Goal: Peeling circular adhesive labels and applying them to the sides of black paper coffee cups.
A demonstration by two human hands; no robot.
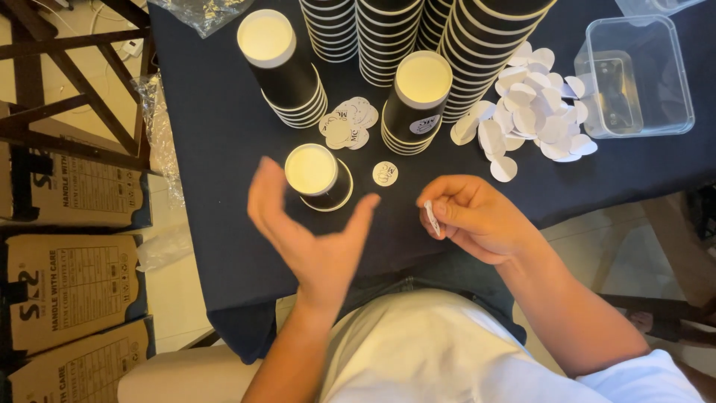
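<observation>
A person seated at a dark table (224, 127) worked among paper cups and round stickers. The left hand (309, 235) hung open above the table edge, fingers spread and curved, grasping nothing, just in front of a single black cup (319, 177) that stood upside down with its pale base up. The right hand (470, 216) pinched a small white sticker (432, 218) between thumb and fingertips, the other fingers curled in — the sticker was seen edge-on, so its face could not be read. One loose round sticker (385, 174) lay flat on the table between the cup and the right hand.

Behind them stood two short stacks of inverted cups, one at left (280, 63) and one at centre (418, 101), the centre stack bearing a round sticker on its side. A small pile of printed stickers (348, 123) lay between the two stacks. Taller cup stacks (418, 37) lined the far edge. To the right, a heap of blank white discs (533, 112) spread beside a clear plastic tub (634, 75). Cardboard boxes (71, 283) stood on the floor at the left — beside the person's white shirt (432, 351).
</observation>
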